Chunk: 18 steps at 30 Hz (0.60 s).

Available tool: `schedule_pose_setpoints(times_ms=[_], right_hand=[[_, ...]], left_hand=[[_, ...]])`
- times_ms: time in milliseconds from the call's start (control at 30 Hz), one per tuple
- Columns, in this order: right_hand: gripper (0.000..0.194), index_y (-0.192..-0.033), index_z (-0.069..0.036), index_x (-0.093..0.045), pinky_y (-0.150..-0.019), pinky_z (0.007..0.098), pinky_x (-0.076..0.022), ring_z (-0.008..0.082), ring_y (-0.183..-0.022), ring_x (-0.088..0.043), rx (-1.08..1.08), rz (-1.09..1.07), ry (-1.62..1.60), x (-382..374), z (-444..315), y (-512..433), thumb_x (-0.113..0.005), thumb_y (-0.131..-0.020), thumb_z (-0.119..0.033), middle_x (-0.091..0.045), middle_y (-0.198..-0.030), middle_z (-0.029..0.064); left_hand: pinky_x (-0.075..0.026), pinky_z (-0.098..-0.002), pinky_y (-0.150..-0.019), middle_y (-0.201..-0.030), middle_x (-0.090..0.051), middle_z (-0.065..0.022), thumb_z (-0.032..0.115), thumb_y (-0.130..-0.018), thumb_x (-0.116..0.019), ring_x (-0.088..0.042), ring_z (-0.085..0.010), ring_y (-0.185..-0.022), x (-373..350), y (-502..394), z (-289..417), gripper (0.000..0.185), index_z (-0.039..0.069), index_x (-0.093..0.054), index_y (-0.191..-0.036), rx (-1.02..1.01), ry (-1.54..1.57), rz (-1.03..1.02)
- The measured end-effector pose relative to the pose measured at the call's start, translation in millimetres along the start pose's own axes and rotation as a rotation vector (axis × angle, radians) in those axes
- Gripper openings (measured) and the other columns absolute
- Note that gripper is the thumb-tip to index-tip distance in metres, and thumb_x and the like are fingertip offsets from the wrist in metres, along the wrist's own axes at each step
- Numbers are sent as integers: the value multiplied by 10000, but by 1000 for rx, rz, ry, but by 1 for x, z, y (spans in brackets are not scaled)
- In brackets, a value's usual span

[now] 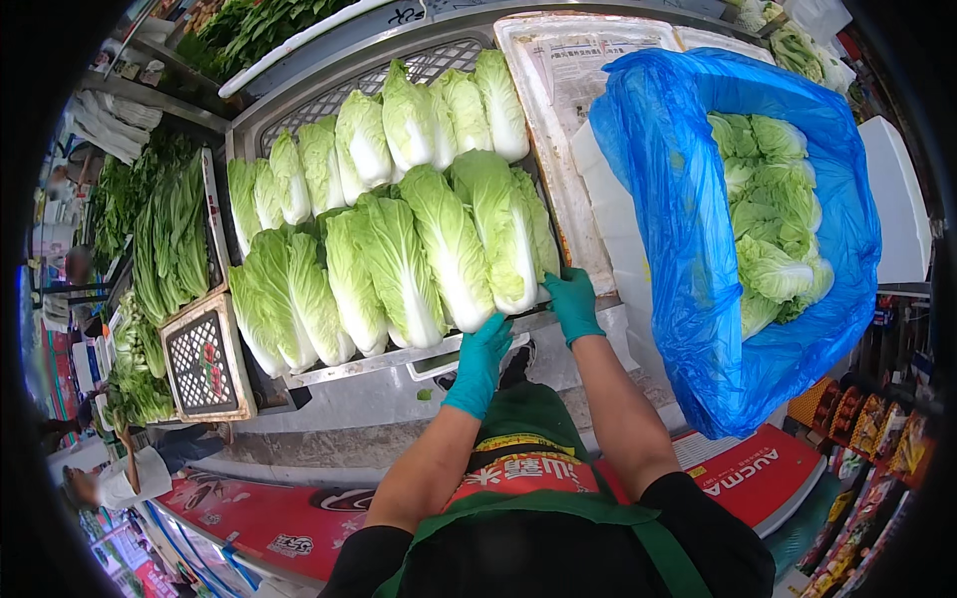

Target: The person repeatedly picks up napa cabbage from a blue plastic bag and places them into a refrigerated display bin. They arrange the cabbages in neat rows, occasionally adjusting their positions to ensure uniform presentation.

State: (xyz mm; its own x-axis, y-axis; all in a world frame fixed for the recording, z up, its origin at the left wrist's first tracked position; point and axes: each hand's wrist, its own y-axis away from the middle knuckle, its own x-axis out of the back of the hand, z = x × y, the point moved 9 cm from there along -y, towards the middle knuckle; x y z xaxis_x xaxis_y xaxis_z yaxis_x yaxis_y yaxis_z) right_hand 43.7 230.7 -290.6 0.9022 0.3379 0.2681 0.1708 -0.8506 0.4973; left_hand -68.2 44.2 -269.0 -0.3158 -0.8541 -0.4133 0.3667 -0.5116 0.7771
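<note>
Two rows of napa cabbages stand before me in a crate, leafy ends away from me and white bases towards me. My left hand [482, 366], in a green glove, has its fingertips at the base of a napa cabbage [451, 254] in the front row. Also gloved, my right hand [576, 305] touches the lower end of the rightmost front cabbage [537, 224]; its fingertips are partly hidden there. A larger napa cabbage [497, 224] stands between the two hands. Whether either hand grips its cabbage is not plain.
At right, a blue plastic bag [688, 247] lines a foam box holding more cabbages [777, 209]. Behind it lies a foam tray [557, 90] with newspaper. Leafy greens [168, 239] and an upright foam crate [209, 359] are at left. A person [123, 471] stands far left.
</note>
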Motion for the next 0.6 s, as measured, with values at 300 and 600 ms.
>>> schedule_pose_setpoints(times_ms=[300, 600], right_hand=[[661, -1322, 57, -453, -856, 412, -504, 368, -990, -627, 278, 74, 109, 20, -31, 40, -693, -860, -351, -602, -1166, 244], [984, -1496, 41, -195, -959, 441, -450, 421, -1151, -528, 516, 31, 518, -26, -93, 75, -768, -789, -334, -490, -1285, 306]], left_hand=[[-404, -472, -1026, -1364, -483, -144, 328, -895, -676, -510, -321, -1233, 13, 5, 8, 583, 65, -450, -1364, 24, 36, -50], [-375, -478, -1079, -1353, -500, -157, 443, -830, -742, -508, -330, -1220, 4, -6, 17, 768, 46, -414, -1400, 41, 397, 3]])
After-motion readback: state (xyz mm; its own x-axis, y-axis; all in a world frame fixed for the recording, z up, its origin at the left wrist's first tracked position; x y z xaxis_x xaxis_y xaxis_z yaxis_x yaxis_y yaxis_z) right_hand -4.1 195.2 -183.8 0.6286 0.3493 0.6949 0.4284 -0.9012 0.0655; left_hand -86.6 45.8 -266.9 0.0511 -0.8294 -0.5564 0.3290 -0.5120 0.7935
